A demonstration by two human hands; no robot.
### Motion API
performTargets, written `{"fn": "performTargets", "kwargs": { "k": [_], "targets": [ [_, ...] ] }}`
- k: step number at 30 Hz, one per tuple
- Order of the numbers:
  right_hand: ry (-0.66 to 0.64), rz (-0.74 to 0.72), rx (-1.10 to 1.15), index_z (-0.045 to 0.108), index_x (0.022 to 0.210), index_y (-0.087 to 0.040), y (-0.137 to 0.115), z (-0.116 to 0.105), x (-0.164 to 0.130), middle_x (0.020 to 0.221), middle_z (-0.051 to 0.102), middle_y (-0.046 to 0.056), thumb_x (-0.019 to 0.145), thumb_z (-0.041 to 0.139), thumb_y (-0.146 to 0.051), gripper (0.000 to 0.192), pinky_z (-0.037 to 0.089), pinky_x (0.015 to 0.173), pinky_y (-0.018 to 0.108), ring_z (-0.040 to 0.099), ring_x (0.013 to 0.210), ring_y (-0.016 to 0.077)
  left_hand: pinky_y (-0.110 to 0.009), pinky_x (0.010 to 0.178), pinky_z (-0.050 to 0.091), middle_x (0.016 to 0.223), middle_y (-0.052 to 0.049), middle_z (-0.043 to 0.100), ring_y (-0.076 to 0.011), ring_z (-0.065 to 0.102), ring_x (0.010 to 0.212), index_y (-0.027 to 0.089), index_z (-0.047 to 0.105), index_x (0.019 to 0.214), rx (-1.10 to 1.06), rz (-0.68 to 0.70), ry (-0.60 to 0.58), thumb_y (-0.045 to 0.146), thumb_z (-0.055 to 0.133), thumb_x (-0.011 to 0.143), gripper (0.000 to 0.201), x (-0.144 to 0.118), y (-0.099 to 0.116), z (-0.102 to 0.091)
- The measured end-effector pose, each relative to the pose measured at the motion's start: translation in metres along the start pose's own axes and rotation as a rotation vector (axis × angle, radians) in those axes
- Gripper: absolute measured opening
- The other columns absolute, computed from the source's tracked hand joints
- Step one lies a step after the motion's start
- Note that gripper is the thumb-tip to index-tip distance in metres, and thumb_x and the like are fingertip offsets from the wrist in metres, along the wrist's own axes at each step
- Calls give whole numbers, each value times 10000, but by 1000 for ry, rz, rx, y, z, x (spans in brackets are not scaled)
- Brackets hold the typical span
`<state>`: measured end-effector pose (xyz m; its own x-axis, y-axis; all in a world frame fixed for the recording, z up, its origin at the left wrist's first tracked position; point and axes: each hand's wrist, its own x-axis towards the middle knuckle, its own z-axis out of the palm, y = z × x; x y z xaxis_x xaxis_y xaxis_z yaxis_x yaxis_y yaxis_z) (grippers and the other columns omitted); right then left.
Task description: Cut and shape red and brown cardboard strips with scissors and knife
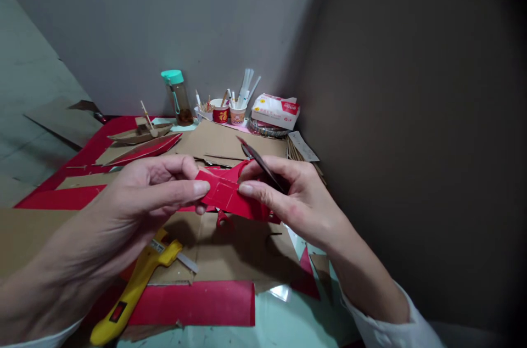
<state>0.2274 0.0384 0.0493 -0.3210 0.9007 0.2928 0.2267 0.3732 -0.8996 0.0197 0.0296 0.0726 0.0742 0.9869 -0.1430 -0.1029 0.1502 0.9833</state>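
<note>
Both my hands hold a small piece of red card [226, 194] above the table, with pencil lines marked on it. My left hand [152, 191] pinches its left edge between thumb and fingers. My right hand [284, 191] pinches its right side and also carries a pair of scissors [257, 158], whose dark blades point up and to the left. The scissor handles are hidden inside my right palm. Under the hands lie brown cardboard sheets [230, 252] and red card scraps.
A yellow utility knife [135, 287] lies at the near left. At the back stand a cardboard boat model [142, 133], a teal-capped bottle [178, 98], cups with sticks and pens [230, 109], and a tissue pack [275, 111]. A dark wall closes the right side.
</note>
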Motion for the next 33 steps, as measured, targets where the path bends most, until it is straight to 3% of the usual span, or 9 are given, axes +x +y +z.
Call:
{"fn": "performTargets", "kwargs": {
  "k": [5, 7, 10, 15, 19, 21, 25, 30, 33],
  "targets": [
    [338, -95, -173, 682, 1008, -203, -13, 4, -11, 901, 663, -27, 1107, 483, -290, 239, 442, 691, 214, 601, 785, 93, -256, 487, 536, 750, -10, 681, -169, 609, 631, 246, 718, 705, -39, 149, 79, 224, 862, 688, 147, -1, -4, 2],
    [312, -110, -189, 669, 1008, -217, -19, 8, -18, 799, 633, -48, 1117, 443, -268, 257, 435, 632, 200, 585, 677, 77, -208, 526, 531, 850, -3, 688, -135, 605, 681, 227, 700, 680, -28, 225, 147, 217, 862, 697, 163, -2, -6, 1],
    [167, -139, -239, 607, 901, -211, -24, 21, -27, 683, 607, -63, 1100, 427, -218, 268, 397, 511, 209, 515, 491, 64, -146, 583, 521, 885, 5, 687, -112, 602, 748, 219, 697, 670, -9, 331, 232, 197, 849, 704, 157, -4, -9, 2],
    [78, -256, -439, 625, 1009, -188, -18, 40, -34, 635, 595, -54, 1070, 408, -161, 227, 352, 448, 257, 479, 429, 100, -104, 618, 520, 905, 23, 693, -91, 636, 767, 238, 701, 668, 23, 456, 273, 146, 827, 729, 168, -4, -16, 3],
    [68, -289, -508, 572, 921, -213, -15, 41, -36, 603, 513, -69, 1076, 395, -154, 242, 299, 414, 272, 363, 399, 103, -80, 602, 499, 905, 33, 686, -83, 641, 797, 250, 713, 675, 23, 531, 301, 117, 827, 722, 182, -5, -21, 4],
    [59, -291, -518, 560, 911, -215, -13, 40, -36, 612, 518, -62, 1072, 392, -155, 240, 307, 419, 273, 387, 408, 105, -87, 581, 499, 894, 26, 685, -97, 645, 818, 254, 716, 667, 31, 564, 330, 114, 827, 706, 183, -6, -21, 6],
    [35, -279, -528, 581, 979, -204, -10, 40, -36, 654, 570, -38, 1078, 377, -176, 229, 345, 442, 272, 487, 430, 112, -101, 690, 560, 894, 22, 713, -117, 680, 871, 266, 711, 684, 97, 629, 333, 110, 805, 740, 191, -7, -24, 7],
    [32, -257, -516, 567, 993, -201, -10, 42, -38, 658, 564, -38, 1073, 381, -184, 204, 367, 461, 268, 529, 455, 119, -151, 801, 597, 899, 23, 738, -133, 702, 928, 280, 737, 745, 246, 789, 370, 125, 793, 789, 171, -4, -31, 5],
    [40, -240, -508, 563, 974, -194, -11, 43, -37, 637, 552, -40, 1057, 386, -181, 196, 357, 448, 277, 519, 438, 123, -211, 789, 620, 914, 12, 743, -160, 706, 934, 281, 729, 756, 264, 790, 373, 128, 788, 792, 168, -2, -33, 4]
  ]
}}
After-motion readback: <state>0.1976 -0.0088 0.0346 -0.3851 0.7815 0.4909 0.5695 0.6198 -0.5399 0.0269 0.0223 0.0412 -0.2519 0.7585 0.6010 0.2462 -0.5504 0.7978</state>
